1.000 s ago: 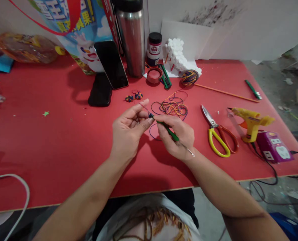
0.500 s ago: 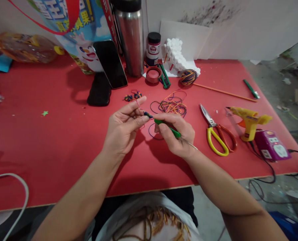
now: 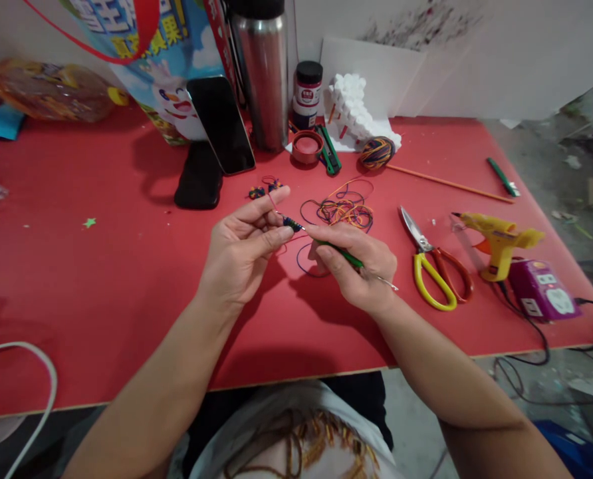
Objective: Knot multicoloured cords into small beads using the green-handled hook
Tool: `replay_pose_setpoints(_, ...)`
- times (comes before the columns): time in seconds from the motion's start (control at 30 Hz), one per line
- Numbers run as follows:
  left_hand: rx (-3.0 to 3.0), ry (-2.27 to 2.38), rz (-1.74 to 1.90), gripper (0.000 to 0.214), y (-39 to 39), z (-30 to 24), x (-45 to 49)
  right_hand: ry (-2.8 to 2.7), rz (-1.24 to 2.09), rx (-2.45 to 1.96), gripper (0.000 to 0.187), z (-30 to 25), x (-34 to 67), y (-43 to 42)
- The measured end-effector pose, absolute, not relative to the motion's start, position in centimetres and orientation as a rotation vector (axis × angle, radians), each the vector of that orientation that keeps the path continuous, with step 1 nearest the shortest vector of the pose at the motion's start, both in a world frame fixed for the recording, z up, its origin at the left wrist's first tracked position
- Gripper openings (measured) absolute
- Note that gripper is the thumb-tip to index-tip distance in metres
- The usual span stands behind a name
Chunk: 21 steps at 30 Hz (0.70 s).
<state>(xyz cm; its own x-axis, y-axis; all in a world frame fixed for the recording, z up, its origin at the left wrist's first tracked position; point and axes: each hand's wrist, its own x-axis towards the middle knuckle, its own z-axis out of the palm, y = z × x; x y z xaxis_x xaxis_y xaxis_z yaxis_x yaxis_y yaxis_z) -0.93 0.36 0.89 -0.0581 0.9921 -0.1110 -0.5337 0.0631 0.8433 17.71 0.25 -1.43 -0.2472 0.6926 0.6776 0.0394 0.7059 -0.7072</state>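
My left hand (image 3: 241,249) pinches a small dark crocheted piece (image 3: 291,223) between thumb and fingers, with a strand of yarn running over the raised index finger. In my right hand (image 3: 354,266) is a crochet hook with a green handle (image 3: 349,255); its thin tip meets the crocheted piece, and its other metal end sticks out past the wrist side. Just beyond my left fingertips lie small multicoloured crocheted pieces (image 3: 257,192), partly hidden. Behind my right hand spreads a loose tangle of orange and purple yarn (image 3: 345,211).
On the red table (image 3: 102,299), scissors (image 3: 429,259), a yellow glue gun (image 3: 498,243) and a purple box (image 3: 540,289) are to the right. A yarn ball (image 3: 377,153), green cutter (image 3: 329,152), phone (image 3: 221,126), steel bottle (image 3: 262,80) and jar (image 3: 307,93) stand or lie behind.
My right hand has turned slightly, so less of the green handle shows and the hook's rear end has shifted a little right. My left hand holds nearly the same place.
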Motion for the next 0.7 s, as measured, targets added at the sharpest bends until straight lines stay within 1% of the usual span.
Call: replay_pose_setpoints(0.7, 0.8, 0.93, 1.405, 0.047, 0.6, 1.4, -1.9, -1.801, 0.596, -0.62, 0.028, -0.3, 18.8, 0.3)
